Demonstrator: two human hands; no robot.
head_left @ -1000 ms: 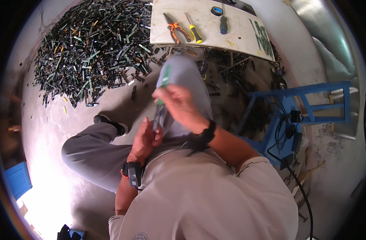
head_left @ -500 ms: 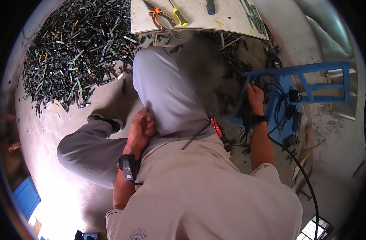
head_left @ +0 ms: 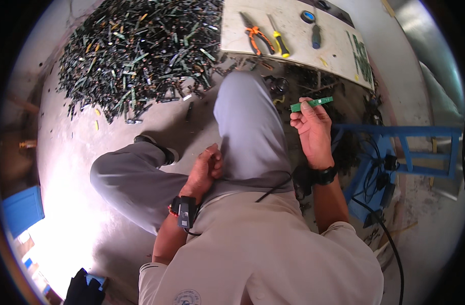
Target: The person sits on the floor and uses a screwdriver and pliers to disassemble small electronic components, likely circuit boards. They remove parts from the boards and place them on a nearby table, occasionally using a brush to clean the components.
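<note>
My right hand (head_left: 314,129) is raised beyond my right thigh, pinching a narrow green circuit board strip (head_left: 328,100) between thumb and fingers. The strip lies nearly level, with a small white label on its face. My left hand (head_left: 207,168) rests against the grey trouser leg (head_left: 242,112), its fingers curled in and nothing visible in them. Ahead of my knee is a white board (head_left: 293,38). On it lie orange-handled pliers (head_left: 257,36), a yellow-handled screwdriver (head_left: 279,40) and a dark-handled screwdriver (head_left: 316,38).
A large heap of small dark and green board strips (head_left: 141,56) covers the floor at far left. Blue tape (head_left: 308,17) and several green strips (head_left: 362,58) lie on the white board. At right, a blue stool (head_left: 367,173) bears black cables and adapters.
My right hand has come up and away from the blue stool and now shows the green strip plainly. My left hand stays curled by my leg. The whole view has shifted.
</note>
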